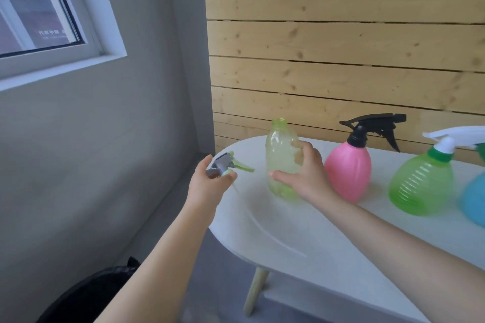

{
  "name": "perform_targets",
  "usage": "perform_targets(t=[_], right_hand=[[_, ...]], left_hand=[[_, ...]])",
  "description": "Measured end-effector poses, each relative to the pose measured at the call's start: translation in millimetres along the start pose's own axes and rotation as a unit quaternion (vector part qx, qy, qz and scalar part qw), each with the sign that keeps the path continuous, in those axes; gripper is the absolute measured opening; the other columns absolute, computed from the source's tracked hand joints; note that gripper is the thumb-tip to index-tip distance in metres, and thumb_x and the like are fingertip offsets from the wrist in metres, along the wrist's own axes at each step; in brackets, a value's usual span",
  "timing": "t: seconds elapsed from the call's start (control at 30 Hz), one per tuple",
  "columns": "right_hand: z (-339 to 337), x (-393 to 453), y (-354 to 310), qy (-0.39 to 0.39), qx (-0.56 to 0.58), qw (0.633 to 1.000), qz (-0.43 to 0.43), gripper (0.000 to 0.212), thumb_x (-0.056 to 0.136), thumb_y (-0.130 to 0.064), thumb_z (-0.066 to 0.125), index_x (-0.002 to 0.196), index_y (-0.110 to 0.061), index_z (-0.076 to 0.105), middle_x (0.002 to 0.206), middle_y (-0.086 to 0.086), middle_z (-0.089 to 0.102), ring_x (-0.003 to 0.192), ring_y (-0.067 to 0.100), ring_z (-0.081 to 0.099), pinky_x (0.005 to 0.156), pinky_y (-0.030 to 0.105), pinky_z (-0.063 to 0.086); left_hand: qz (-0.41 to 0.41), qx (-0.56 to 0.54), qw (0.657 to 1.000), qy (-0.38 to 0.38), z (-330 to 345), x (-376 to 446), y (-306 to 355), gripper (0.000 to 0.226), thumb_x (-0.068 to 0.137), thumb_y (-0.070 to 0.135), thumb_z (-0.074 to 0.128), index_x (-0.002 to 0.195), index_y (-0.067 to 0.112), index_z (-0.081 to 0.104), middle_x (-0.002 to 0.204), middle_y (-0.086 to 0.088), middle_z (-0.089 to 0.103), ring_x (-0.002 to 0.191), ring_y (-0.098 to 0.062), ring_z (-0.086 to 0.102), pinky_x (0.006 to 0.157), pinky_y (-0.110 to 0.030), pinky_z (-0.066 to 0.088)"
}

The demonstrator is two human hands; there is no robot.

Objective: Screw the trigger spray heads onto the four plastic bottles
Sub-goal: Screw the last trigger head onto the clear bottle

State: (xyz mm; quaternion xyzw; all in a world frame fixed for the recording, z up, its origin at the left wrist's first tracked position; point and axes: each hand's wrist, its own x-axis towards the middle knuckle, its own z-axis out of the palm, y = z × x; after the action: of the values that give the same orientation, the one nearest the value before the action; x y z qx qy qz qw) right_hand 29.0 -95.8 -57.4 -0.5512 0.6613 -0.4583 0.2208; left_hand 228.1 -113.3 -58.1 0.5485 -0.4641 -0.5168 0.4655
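Note:
My right hand (pixel 304 173) grips a pale yellow-green bottle (pixel 280 155) that stands upright on the white table (pixel 301 233); its neck is open, with no head on it. To its left my left hand (pixel 210 181) holds a grey and light-green trigger spray head (pixel 227 164) near the table's left end. A pink bottle (pixel 347 170) with a black trigger head (pixel 372 126) stands to the right. Beyond it is a green ribbed bottle (pixel 420 186) with a white trigger head (pixel 451 136). A blue bottle (pixel 475 202) is cut off at the right edge.
A wooden plank wall (pixel 341 47) rises just behind the table. The table's rounded left end overhangs the grey floor, with a wooden leg (pixel 256 291) below. A grey wall with a window (pixel 39 8) is to the left. A dark object (pixel 86 294) lies at the lower left.

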Motion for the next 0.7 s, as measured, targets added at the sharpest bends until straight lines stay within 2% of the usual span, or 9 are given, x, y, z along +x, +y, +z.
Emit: perform_targets(t=[0.1,0.2,0.33,0.4,0.47,0.6,0.7], right_hand=[[-34,-24,-2,-0.04,-0.022,0.999,-0.013,0.082,0.06,-0.033,0.084,0.129,-0.029,0.039,0.116,-0.003,0.041,0.107,0.01,0.046,0.082,0.024,0.035],[-73,-51,2,-0.089,-0.042,0.995,-0.009,0.086,0.057,-0.037,0.085,0.13,-0.032,0.041,0.122,-0.005,0.046,0.11,0.009,0.049,0.083,0.024,0.037],[-124,-82,19,-0.088,-0.114,0.99,-0.004,0.09,0.057,-0.037,0.084,0.134,-0.031,0.039,0.122,-0.013,0.049,0.111,0.007,0.047,0.083,0.02,0.037],[-148,-93,30,-0.077,-0.128,0.989,0.004,0.084,0.056,-0.036,0.083,0.129,-0.036,0.04,0.113,-0.024,0.053,0.107,0.004,0.051,0.074,0.011,0.038],[-172,-105,40,-0.069,-0.142,0.987,0.022,0.085,0.055,-0.036,0.083,0.128,-0.04,0.038,0.108,-0.03,0.051,0.101,-0.002,0.051,0.07,0.007,0.037],[-205,-122,61,-0.05,-0.173,0.983,0.044,0.095,0.055,-0.035,0.083,0.137,-0.031,0.037,0.127,-0.009,0.048,0.115,0.009,0.046,0.088,0.023,0.036],[-217,-130,69,-0.029,-0.187,0.981,0.039,0.093,0.055,-0.036,0.083,0.137,-0.03,0.039,0.129,-0.001,0.05,0.12,0.018,0.045,0.096,0.031,0.038]], left_hand=[[0.005,-0.002,0.999,-0.031,5,-8,6,0.063,0.074,0.013,0.073,0.132,0.017,0.05,0.111,-0.005,0.067,0.104,-0.023,0.065,0.1,-0.042,0.047],[-0.004,-0.021,0.998,-0.056,19,-19,12,0.049,0.075,0.007,0.072,0.122,0.015,0.057,0.111,-0.01,0.067,0.105,-0.029,0.065,0.1,-0.045,0.047],[-0.02,-0.044,0.995,-0.084,40,-31,21,0.024,0.077,0.007,0.072,0.099,0.008,0.063,0.106,-0.017,0.071,0.102,-0.03,0.067,0.101,-0.044,0.046],[-0.02,-0.075,0.991,-0.107,52,-35,24,0.023,0.079,0.005,0.07,0.101,0.002,0.062,0.108,-0.02,0.07,0.104,-0.03,0.067,0.099,-0.038,0.047],[-0.013,-0.12,0.984,-0.127,68,-38,27,0.031,0.084,0.002,0.065,0.112,-0.005,0.057,0.108,-0.021,0.068,0.105,-0.029,0.066,0.095,-0.034,0.049],[0.004,-0.173,0.973,-0.151,93,-45,35,0.035,0.088,0.002,0.06,0.12,-0.008,0.05,0.105,-0.016,0.067,0.101,-0.022,0.067,0.093,-0.032,0.05],[0.014,-0.2,0.969,-0.141,108,-48,45,0.032,0.09,0.005,0.058,0.118,-0.005,0.047,0.105,-0.011,0.066,0.095,-0.015,0.069,0.09,-0.027,0.052]])
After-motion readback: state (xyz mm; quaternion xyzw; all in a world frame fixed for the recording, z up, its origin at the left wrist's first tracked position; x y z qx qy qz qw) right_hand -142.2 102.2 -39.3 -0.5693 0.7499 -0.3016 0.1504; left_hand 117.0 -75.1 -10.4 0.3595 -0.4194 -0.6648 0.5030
